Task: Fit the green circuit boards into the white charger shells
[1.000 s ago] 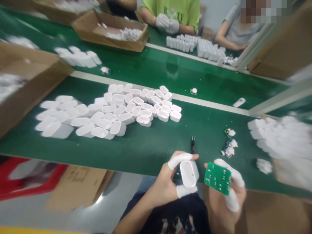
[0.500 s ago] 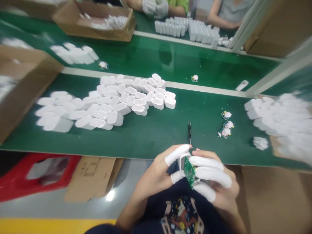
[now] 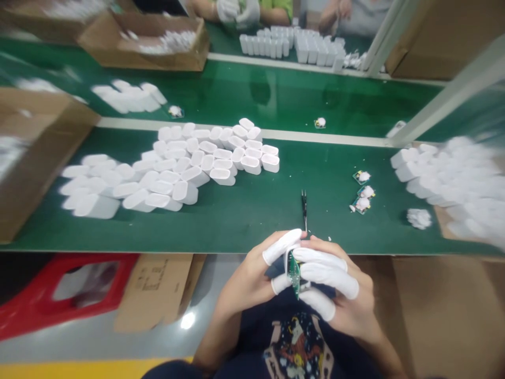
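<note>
Near the table's front edge, my left hand (image 3: 252, 276) is closed around a white plastic housing (image 3: 286, 259), mostly hidden by the fingers. My right hand (image 3: 343, 284) pinches a green circuit board (image 3: 294, 273), held tilted against the housing's open side; whether part of it sits inside I cannot tell. White finger cots cover several fingers of both hands. Just beyond them lie black tweezers (image 3: 304, 208), tips pointing away. To the right rest several small circuit boards (image 3: 362, 204) with white parts on them.
Many white housings (image 3: 223, 173) stand grouped on the green table (image 3: 252, 210) at left centre. More white housings (image 3: 453, 173) are piled at right beside a small white clump (image 3: 418, 218). Cardboard boxes (image 3: 43, 158) line the left. Across the divider, a co-worker's gloved hands (image 3: 239, 11) show.
The circuit board has turned more edge-on and sits closer to the housing. Both hands have shifted slightly left in the picture, and the camera view has moved a little too.
</note>
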### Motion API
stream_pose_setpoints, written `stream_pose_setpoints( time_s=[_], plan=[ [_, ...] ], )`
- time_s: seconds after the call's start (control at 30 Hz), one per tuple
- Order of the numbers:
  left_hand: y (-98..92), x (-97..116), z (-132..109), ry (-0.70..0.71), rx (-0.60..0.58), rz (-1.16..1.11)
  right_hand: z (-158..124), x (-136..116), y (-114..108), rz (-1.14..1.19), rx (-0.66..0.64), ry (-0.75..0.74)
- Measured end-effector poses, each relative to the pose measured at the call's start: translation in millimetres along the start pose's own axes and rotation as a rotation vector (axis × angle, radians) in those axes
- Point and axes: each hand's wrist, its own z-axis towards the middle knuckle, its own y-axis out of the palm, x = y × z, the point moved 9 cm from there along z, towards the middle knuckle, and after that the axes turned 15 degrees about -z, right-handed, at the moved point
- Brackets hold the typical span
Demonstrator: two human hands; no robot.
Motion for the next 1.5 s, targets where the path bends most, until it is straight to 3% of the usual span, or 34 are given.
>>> stream_pose_setpoints(
  time_s=[0.17, 0.63, 0.73, 0.87, 0.97, 1.13, 1.3, 1.5],
  plan=[
    [-0.8, -7, -3, -0.014, -0.009, -0.032, 2, -5, -1, -0.034, 0.049, -0.032],
    [0.8, -13, -4, -0.046, 0.002, 0.000, 1, 10, 7, 0.023, 0.024, 0.123],
    [4.2, -12, -2, -0.053, -0.001, 0.003, -6, 17, 9, -0.001, -0.006, 0.228],
    [10.6, -7, 1, 0.008, -0.006, 0.018, -22, 41, 21, 0.176, -0.113, 0.521],
    [15.4, -5, 0, 0.044, -0.021, 0.048, -30, 51, 33, 0.319, -0.164, 0.636],
    [13.7, -5, -1, 0.049, -0.011, 0.074, -33, 62, 39, 0.364, -0.104, 0.662],
    [7.2, -5, 1, 0.029, 0.017, 0.063, -27, 59, 40, 0.507, -0.169, 0.615],
    [8.0, -3, 1, 0.046, 0.053, 0.177, -22, 69, 18, 0.167, -0.152, 0.727]
  ],
)
